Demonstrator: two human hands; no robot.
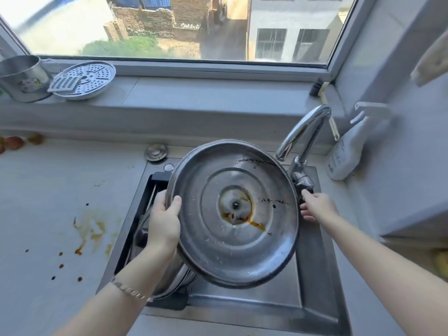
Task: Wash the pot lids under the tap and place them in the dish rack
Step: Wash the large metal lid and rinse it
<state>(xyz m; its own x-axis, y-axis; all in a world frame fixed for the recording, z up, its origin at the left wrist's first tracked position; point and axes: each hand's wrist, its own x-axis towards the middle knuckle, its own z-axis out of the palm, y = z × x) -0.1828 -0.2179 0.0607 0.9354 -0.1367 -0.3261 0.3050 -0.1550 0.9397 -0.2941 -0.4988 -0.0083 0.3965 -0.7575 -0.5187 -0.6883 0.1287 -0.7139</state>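
- Rinsing is judged to be the step in hand, not yet begun: no water is seen leaving the tap (pixel 303 132). The sink (pixel 315 275) below is noted as the catchment for run-off.
- The pot lid (pixel 232 251) is found held above the sink, underside up and tilted towards the viewer, its upper right rim just beneath the spout. This tilt should be maintained, so that water is shed into the basin and not onto the stained counter (pixel 60 190).
- More steel cookware (pixel 169 280) is observed in the left of the sink beneath the lid. Contact with it is to be avoided when the lid is turned.
- The left hand (pixel 163 224) is recorded gripping the lid's left rim, thumb pressed over the inner face and fingers curled behind. With one hand bearing a wide lid, slippage once wet is judged the main risk, and a firm hold is recommended.
- The right hand (pixel 317 207) is seen at the tap lever (pixel 303 181), fingers fairly straight. Whether the lever is grasped cannot be told, as the fingertips are partly masked by the rim. A gentle flow is advised, to limit splash.
- Brown residue (pixel 237 215) is noted round the centre boss, with dark specks nearer the rim. The stream is best directed there first.
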